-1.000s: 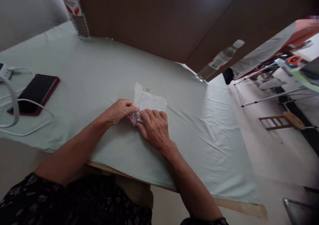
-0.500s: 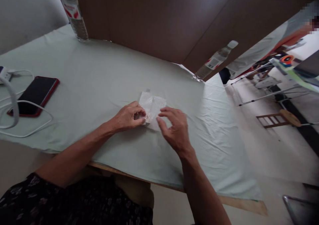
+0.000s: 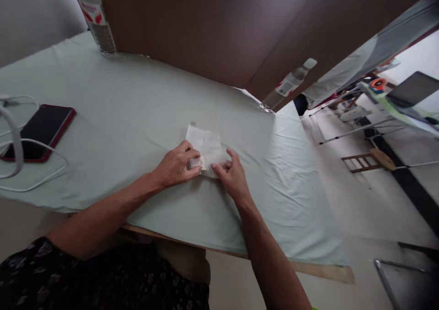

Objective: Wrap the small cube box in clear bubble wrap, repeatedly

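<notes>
A small whitish, partly see-through sheet of bubble wrap (image 3: 207, 141) lies on the pale green tablecloth (image 3: 144, 104) in front of me. At its near left corner, my left hand (image 3: 179, 163) has its thumb and fingers curled round a bunched, folded part. The near right edge is pinched by my right hand (image 3: 232, 172), its thumb on top and its forefinger lifted a little. Whether anything lies wrapped inside the folded part, I cannot tell.
A phone (image 3: 43, 129) in a red case and white cables (image 3: 51, 145) lie on the left. One water bottle (image 3: 96, 19) stands at the back left, another water bottle (image 3: 287, 86) at the back right, against a brown panel (image 3: 199, 31). Beyond are a laptop (image 3: 414, 90) and a wooden stool (image 3: 368, 160).
My right hand has moved in from just off the bubble wrap and closed on its near right edge. My left hand keeps its hold. The view has shifted slightly to the right.
</notes>
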Demonstrator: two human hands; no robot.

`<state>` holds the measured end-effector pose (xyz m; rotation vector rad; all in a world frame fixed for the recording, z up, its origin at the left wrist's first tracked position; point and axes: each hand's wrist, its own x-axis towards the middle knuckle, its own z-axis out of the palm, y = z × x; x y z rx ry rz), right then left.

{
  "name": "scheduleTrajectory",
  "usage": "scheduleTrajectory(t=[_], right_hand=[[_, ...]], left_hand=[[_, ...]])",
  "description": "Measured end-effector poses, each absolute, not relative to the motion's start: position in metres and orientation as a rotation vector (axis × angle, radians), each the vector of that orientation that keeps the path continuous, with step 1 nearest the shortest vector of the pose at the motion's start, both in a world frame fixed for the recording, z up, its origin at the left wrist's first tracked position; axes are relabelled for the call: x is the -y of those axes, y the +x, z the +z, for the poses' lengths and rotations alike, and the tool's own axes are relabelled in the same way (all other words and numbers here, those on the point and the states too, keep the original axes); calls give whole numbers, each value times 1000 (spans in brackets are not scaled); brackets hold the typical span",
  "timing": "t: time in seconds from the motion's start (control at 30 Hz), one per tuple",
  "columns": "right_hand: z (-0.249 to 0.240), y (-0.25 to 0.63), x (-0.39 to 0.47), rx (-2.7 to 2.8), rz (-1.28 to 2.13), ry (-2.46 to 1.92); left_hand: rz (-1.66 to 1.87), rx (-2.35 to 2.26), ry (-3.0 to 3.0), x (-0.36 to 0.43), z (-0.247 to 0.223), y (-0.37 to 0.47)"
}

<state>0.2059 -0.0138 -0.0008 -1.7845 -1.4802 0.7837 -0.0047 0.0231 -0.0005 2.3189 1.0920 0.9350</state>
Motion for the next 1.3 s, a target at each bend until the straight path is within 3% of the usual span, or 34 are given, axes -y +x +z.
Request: scheduleTrajectory(t=[0.23,0.53,0.93,1.07,1.3], right_hand=[[7,181,16,1416,788,-1540],[16,162,19,1595,707,-1549],[31,176,28,1796,1087,-1356],[28,182,18,1602,1286,-1288],[19,204,-12,1230,1131,-1587]], left_hand=[[901,-1113,2291,-23,-3,-2],[787,-1143,2227,-24,-1,-1],[791,-1263,1888,-21,12,3],[804,-1267,1944,-19,8,7],[811,-1234,1985,-17,7,6]])
